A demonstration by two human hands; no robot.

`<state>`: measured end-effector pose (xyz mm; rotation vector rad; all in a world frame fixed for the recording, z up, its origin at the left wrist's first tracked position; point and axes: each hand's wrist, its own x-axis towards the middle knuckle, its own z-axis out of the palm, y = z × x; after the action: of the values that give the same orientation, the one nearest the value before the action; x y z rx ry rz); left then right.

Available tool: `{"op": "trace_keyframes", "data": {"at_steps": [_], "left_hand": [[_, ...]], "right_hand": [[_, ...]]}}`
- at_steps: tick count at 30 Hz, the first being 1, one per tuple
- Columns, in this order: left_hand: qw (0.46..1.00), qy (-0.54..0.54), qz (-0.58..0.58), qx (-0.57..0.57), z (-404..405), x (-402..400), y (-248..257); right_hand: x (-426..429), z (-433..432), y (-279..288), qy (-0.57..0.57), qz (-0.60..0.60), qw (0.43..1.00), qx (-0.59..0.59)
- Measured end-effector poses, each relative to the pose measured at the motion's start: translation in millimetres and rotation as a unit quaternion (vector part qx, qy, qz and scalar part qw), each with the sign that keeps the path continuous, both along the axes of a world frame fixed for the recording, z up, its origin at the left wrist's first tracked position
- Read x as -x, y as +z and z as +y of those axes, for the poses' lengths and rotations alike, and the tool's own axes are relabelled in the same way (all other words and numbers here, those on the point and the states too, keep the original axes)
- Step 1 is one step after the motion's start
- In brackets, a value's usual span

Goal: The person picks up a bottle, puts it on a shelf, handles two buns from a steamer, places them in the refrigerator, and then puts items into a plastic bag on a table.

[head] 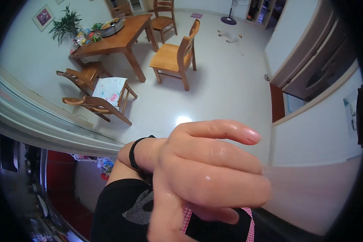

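My left hand [211, 169] is large and close to the camera, its back towards me and its fingers pointing right. The fingers are loosely bent, the thumb is apart from them at the bottom, and no held object shows; the palm is hidden. The skin has a shine, and a black band [134, 152] circles the wrist. Behind the hand are my black clothing [118, 208] with a grey print and pink checked trim [251, 227]. No right hand can be made out; a blurred pinkish shape at the right may be my forearm, but I cannot tell.
A wooden dining table [133, 33] with a round pan and a plant nearby stands at upper left. Around it are several wooden chairs [166, 57], one with a floral cloth [110, 89]. A fan base [228, 20] stands farther back. Red cabinet fronts [60, 181] are at lower left.
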<state>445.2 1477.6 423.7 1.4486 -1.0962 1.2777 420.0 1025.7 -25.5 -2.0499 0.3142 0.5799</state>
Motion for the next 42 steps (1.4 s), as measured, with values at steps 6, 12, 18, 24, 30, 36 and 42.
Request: {"op": "trace_keyframes", "data": {"at_steps": [6,12,18,24,30,36,42], "left_hand": [[0.988,0.136,0.054,-0.047,28.2,-51.1,0.5],[0.926,0.238,0.262,-0.129,134.9,-88.5,-39.2],[0.832,0.407,0.377,-0.004,276.3,-88.6,-102.9],[0.720,0.492,0.480,0.100,404.3,-101.8,-151.7],[0.683,0.516,0.491,0.164,487.1,-133.3,-165.0],[0.594,0.614,0.484,0.191,540.8,-153.1,-177.2],[0.502,0.694,0.476,0.201,571.9,-173.1,-163.5]], "right_hand": [[-120.5,54.9,-20.2,0.097,0.033,0.994,-0.041],[-210.6,109.2,-51.5,0.162,0.062,0.984,-0.048],[-248.1,117.4,-122.2,0.192,0.109,0.975,0.031],[-313.9,186.4,-121.1,0.269,0.164,0.947,0.061],[-451.8,409.4,-27.3,0.225,0.063,0.969,-0.074],[-566.2,556.8,-18.5,0.381,0.053,0.921,-0.062],[-650.5,703.1,-26.5,0.454,0.043,0.886,-0.085]]}}
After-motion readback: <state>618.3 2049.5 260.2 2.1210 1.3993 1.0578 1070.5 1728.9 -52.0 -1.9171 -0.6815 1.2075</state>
